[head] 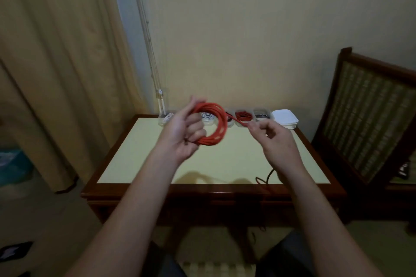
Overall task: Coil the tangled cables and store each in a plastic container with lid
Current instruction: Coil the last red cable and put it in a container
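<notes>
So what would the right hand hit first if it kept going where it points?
Likely the clear container with a dark red cable, in the row at the table's back edge. The right hand, pinching the red cable's loose end, points at it; depth is unclear.

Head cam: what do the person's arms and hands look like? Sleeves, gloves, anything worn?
Two bare hands, left hand and right hand: no gloves. The left forearm and right forearm are bare to the frame edge, no sleeves in view. No watch, ring or band shows, though the left hand is motion-blurred.
</notes>
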Action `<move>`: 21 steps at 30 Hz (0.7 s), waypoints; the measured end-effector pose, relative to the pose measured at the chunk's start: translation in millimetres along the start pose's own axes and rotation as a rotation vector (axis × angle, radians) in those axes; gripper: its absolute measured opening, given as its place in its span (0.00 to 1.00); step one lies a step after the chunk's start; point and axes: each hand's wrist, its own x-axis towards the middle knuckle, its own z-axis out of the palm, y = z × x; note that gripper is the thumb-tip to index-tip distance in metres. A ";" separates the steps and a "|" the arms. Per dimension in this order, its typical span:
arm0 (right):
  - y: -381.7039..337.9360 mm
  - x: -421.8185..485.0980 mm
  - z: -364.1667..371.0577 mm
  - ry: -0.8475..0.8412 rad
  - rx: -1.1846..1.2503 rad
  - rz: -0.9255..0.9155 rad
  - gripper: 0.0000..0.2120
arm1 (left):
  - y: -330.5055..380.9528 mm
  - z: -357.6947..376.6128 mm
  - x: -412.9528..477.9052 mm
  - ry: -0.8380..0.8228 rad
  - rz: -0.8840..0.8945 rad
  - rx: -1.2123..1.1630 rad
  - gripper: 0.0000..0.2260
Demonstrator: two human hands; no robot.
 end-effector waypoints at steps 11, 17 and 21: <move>40.4 1.3 -26.7 0.085 -0.270 0.002 0.07 | 44.2 -23.1 -1.9 0.127 0.202 -0.202 0.07; 49.2 -5.3 -23.8 0.023 -0.389 -0.028 0.11 | 53.4 -27.3 1.5 0.220 0.282 -0.218 0.10; 44.8 -9.4 -22.8 -0.056 -0.470 -0.097 0.10 | 45.8 -23.7 1.1 0.260 0.357 0.002 0.07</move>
